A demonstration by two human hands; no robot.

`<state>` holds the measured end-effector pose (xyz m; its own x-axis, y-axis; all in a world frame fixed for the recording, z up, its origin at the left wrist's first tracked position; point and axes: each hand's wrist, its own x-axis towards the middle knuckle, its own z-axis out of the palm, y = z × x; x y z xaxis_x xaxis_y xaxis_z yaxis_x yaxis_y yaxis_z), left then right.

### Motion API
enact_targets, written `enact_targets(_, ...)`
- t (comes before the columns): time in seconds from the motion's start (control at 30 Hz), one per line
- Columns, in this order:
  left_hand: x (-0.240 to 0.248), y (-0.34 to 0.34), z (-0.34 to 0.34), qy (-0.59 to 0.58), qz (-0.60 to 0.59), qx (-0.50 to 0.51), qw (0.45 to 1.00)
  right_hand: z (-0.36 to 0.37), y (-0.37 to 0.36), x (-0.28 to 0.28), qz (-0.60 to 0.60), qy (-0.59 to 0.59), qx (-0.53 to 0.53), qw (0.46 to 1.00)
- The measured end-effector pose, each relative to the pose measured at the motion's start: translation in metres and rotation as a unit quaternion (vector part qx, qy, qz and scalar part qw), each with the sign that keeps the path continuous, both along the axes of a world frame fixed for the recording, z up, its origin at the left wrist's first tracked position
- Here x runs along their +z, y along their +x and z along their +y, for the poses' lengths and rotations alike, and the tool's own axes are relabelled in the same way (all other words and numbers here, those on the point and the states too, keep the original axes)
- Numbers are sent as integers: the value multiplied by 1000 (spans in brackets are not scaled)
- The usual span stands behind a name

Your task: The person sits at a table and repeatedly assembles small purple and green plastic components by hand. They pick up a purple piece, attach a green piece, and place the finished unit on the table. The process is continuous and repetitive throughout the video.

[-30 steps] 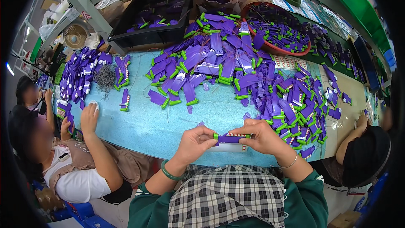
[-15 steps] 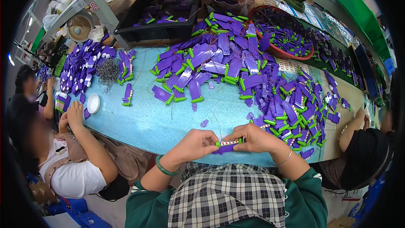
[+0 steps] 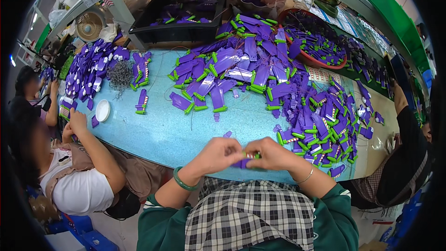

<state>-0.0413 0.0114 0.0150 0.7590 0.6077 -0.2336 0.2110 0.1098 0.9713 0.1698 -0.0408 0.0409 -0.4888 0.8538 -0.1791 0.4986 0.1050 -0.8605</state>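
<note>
Close to the table's near edge, a purple wing-shaped plastic piece (image 3: 242, 163) with a green end and a red-and-white striped strip is between my hands. My right hand (image 3: 275, 156) grips it with thumb and fingers at the green end. At the piece's other end is my left hand (image 3: 214, 157), its fingertips pinched together and a little blurred; what is between them is hidden. Just beyond my fingers lies a small purple scrap (image 3: 227, 134). To the right spreads a heap of similar striped purple pieces (image 3: 320, 128) with green ends.
A large pile of purple-and-green pieces (image 3: 251, 60) fills the table's far middle. Behind stand a black bin (image 3: 181, 32) and a red basin (image 3: 320, 62). Left are a white bowl (image 3: 103, 110), tangled wire (image 3: 120, 75) and a seated co-worker (image 3: 83, 181); another person (image 3: 395, 158) sits right.
The piece has turned and is now more covered by my fingers. My left fingers have shifted up over its end. The person on the right has reached an arm forward.
</note>
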Motion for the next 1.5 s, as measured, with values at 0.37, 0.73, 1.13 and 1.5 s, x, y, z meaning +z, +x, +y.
enact_targets(0.37,-4,-5,-3,-57,-231,123,964,6,4,6,316,-44,-89,943)
enact_targets(0.73,35,-22,-4,164,-45,20,985,29,-5,29,-87,249,67,962)
enact_targets(1.13,53,-77,12,113,-342,466,808,48,-39,-26,-236,432,57,869)
enact_targets(1.5,11,-33,1,15,-190,358,914,34,-18,-11,164,-110,-151,969)
